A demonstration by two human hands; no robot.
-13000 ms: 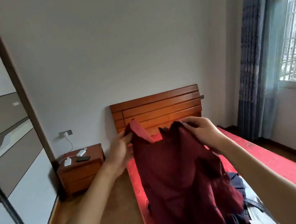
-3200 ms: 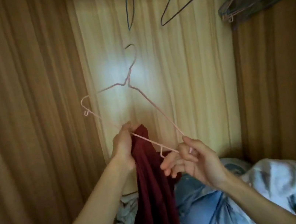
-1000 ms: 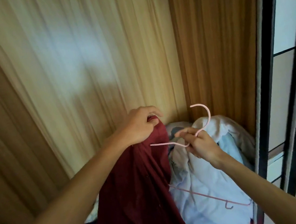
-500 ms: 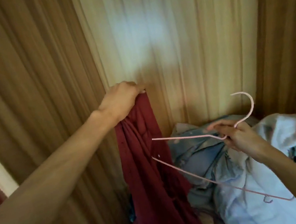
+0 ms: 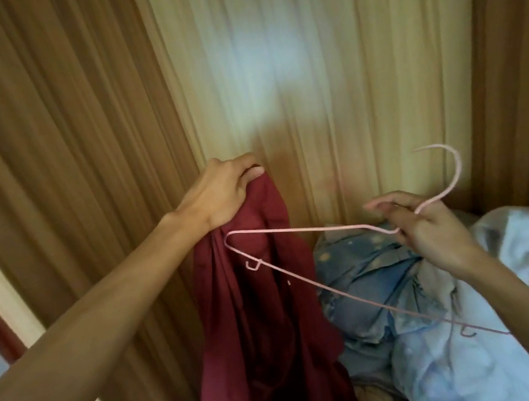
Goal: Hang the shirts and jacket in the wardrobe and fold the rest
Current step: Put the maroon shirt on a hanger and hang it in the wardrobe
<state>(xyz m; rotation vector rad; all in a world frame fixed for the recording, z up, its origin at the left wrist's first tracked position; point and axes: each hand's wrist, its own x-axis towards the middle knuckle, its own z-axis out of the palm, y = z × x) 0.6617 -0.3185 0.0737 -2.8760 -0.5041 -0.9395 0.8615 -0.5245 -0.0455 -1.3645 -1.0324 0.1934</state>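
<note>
At frame centre, left hand (image 5: 221,197) fingers clamp the hanging dark red cloth shirt (image 5: 261,322); right hand (image 5: 431,233) fingers pinch the pink wire hanger (image 5: 313,230) at centre right.

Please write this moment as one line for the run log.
left hand: grips shirt at top | right hand: holds hanger by neck | hanger end: over shirt | shirt: not hung

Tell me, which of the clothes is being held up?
The dark red shirt, gripped at its top by the left hand. The blue and pale clothes lie heaped; the right hand holds only the pink hanger.
</note>
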